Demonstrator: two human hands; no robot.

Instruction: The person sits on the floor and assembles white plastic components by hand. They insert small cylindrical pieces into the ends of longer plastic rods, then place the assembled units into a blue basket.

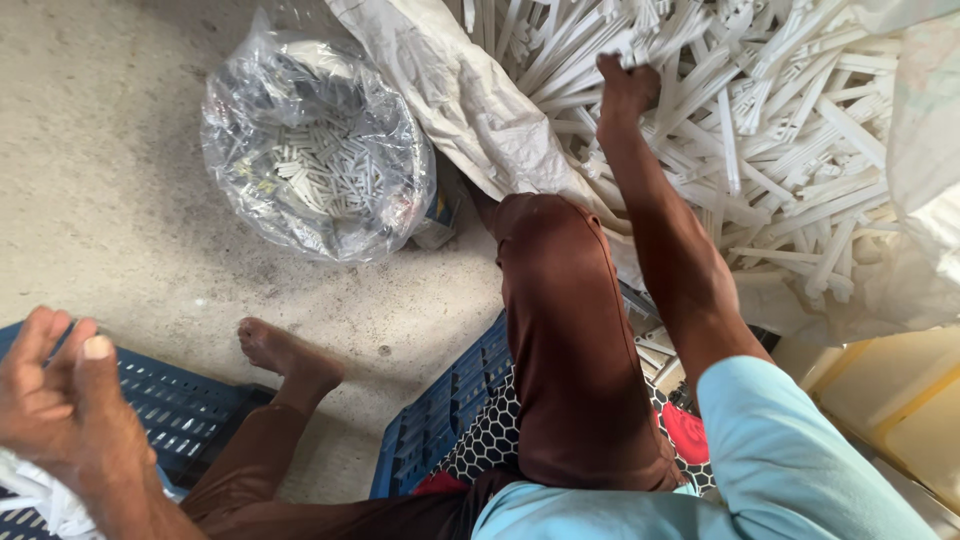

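Observation:
My right hand [627, 88] reaches forward into a big heap of white plastic strips [770, 130] lying in an open white sack [470, 110]. Its fingers are closed around some of the strips. My left hand [55, 395] is low at the left edge, over a blue plastic crate [175, 410], with fingers curled; white plastic pieces [35, 495] show just under it, but I cannot tell whether it grips them. My knee in brown trousers [565, 330] sits between the two hands.
A clear plastic bag [315, 150] holding several small white pieces stands on the concrete floor [110, 180] at the upper left. A second blue crate [440, 410] lies under my leg. My bare foot [290, 360] rests on the floor. A yellowish container [900, 400] stands at the right.

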